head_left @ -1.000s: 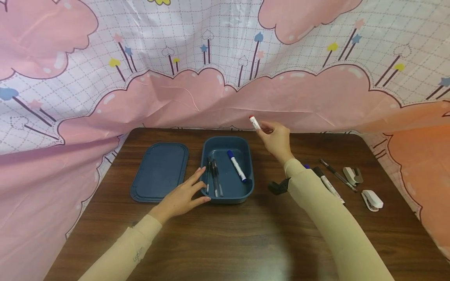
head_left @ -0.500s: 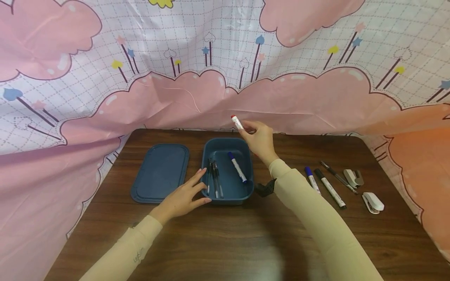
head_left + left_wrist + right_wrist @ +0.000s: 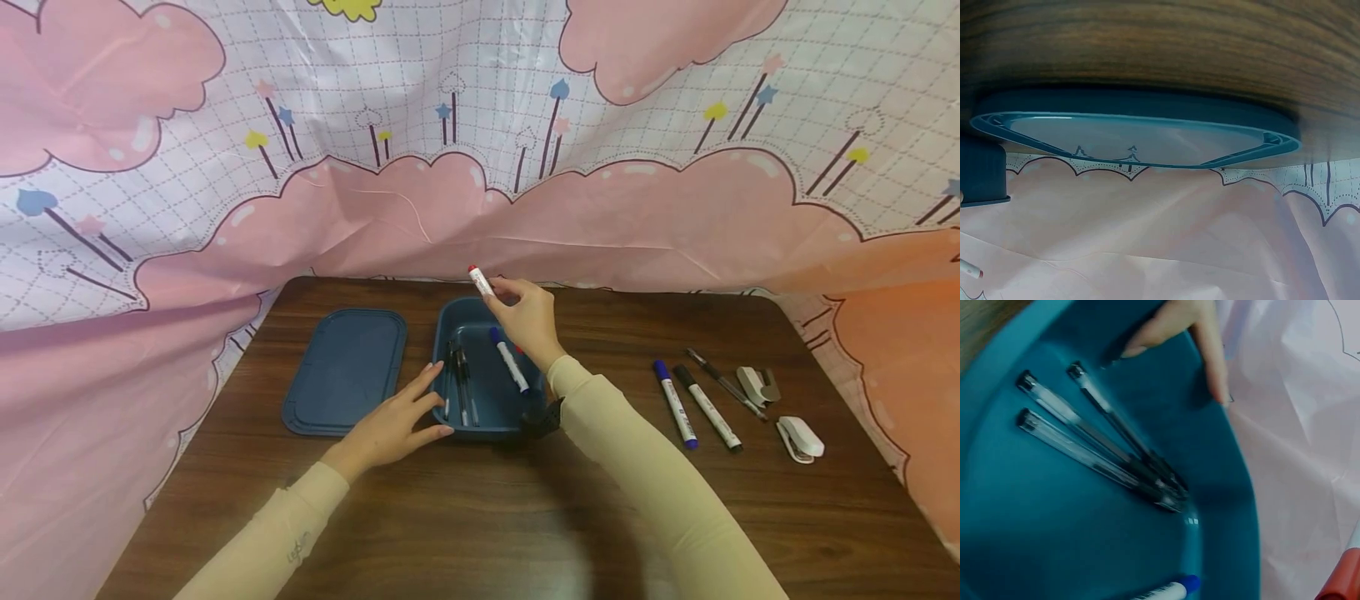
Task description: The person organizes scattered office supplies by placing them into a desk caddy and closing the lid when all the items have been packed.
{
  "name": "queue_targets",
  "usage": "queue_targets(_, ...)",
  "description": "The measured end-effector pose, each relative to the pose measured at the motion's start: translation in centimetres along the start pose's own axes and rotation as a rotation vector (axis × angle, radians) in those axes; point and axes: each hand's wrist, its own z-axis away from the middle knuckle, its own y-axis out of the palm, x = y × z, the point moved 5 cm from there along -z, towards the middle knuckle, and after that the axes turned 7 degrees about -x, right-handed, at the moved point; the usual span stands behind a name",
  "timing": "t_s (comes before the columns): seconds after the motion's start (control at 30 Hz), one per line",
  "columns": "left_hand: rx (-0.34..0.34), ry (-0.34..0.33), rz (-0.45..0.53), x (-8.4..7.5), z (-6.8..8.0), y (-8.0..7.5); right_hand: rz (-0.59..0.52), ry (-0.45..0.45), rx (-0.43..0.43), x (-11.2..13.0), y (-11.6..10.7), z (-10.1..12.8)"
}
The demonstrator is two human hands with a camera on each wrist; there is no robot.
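- Since a second ago the right hand (image 3: 527, 321) has been carrying the red-capped marker (image 3: 481, 280) leftward, from beyond the box's right wall to above its far end; the left hand and everything on the table are lying as before.
- Left of the box, the lid (image 3: 346, 370) is lying flat on the table (image 3: 480, 517), just beside the box and not touching it as far as the head view shows.
- The left hand (image 3: 395, 421) is resting with straight, spread fingers against the box's near left corner, steadying it; it is gripping nothing.
- The box (image 3: 446, 325) is holding three clear pens (image 3: 459, 382) along its left side and a blue-capped marker (image 3: 509, 359) lying slantwise right of them.
- The right hand is pinching the red-capped marker between fingertips and thumb, red cap up and away, above the box's far end.
- To my mind the marker is best lowered into the bare strip between the pens and the blue-capped marker, tipped level before the fingers are letting go, so that it is not bouncing off the rim.
- Right of the box, well apart, two more markers (image 3: 693, 406), a dark pen (image 3: 723, 387) and two small staplers (image 3: 780, 412) are lying on the table.
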Motion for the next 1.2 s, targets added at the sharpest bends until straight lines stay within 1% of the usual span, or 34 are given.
queue_targets(0.23,-0.003,0.001,-0.006,0.0,0.0,0.0,0.017,0.078,0.033,-1.0,1.0,0.9)
queue_targets(0.43,-0.007,-0.006,-0.011,0.2,0.0,0.0,-0.001,0.11,0.09,-1.4,1.9,1.6)
queue_targets(0.73,0.0,-0.004,0.004,0.2,-0.1,0.1,0.009,0.168,0.165,-2.1,3.2,2.4)
queue_targets(0.9,-0.001,-0.006,-0.005,0.2,-0.1,0.0,0.057,0.177,0.258,-2.6,4.5,3.3)
queue_targets(0.97,0.004,-0.007,-0.006,0.2,-0.1,0.1,0.076,0.165,0.284,-2.8,4.9,3.7)
queue_targets(1.13,-0.002,-0.001,-0.002,0.2,0.0,0.2,0.128,0.132,0.284,-3.1,5.7,4.6)
queue_targets(1.2,-0.012,0.005,-0.001,0.2,-0.1,0.1,0.146,0.139,0.294,-3.3,5.9,4.9)
